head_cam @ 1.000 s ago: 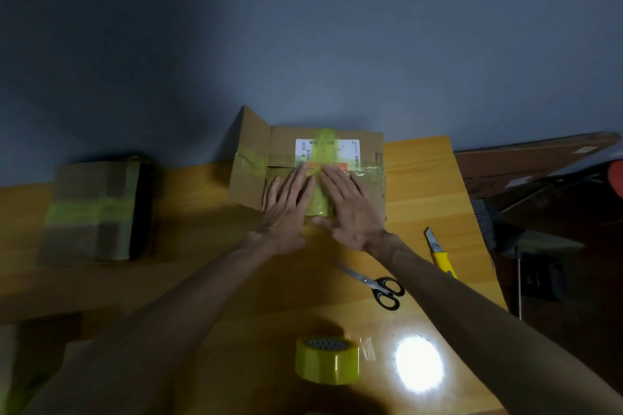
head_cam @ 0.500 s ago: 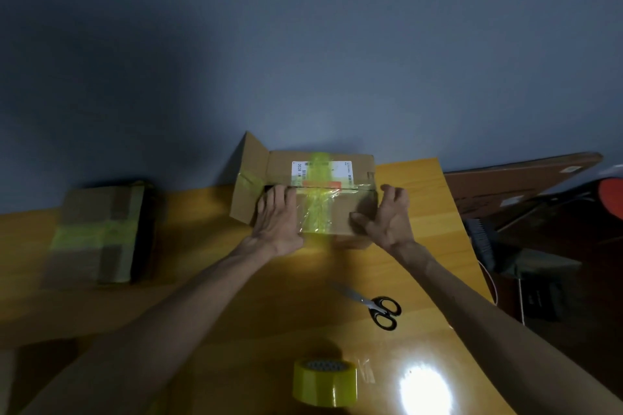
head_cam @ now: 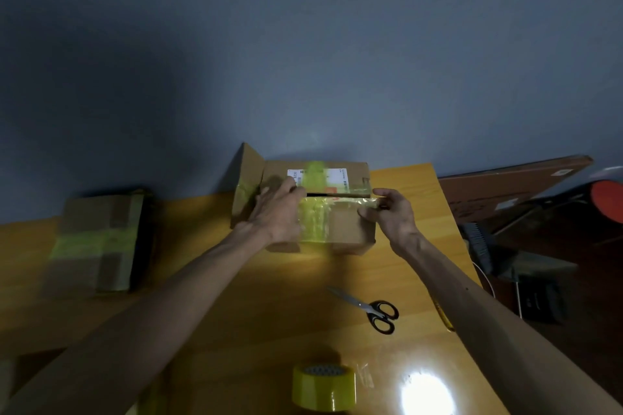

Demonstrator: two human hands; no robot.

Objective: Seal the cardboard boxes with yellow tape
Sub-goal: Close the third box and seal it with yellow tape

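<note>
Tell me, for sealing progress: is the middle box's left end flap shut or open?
Open: the left end flap of the box sticks out sideways; a dark gap shows along the top seam.

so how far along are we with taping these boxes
Done: the left box wears crossed yellow strips. In hand: the middle box has one strip over its seam; left hand rests on it, right hand pinches its right edge. Left: its side flap stands open, a gap shows; tape roll waits.
</note>
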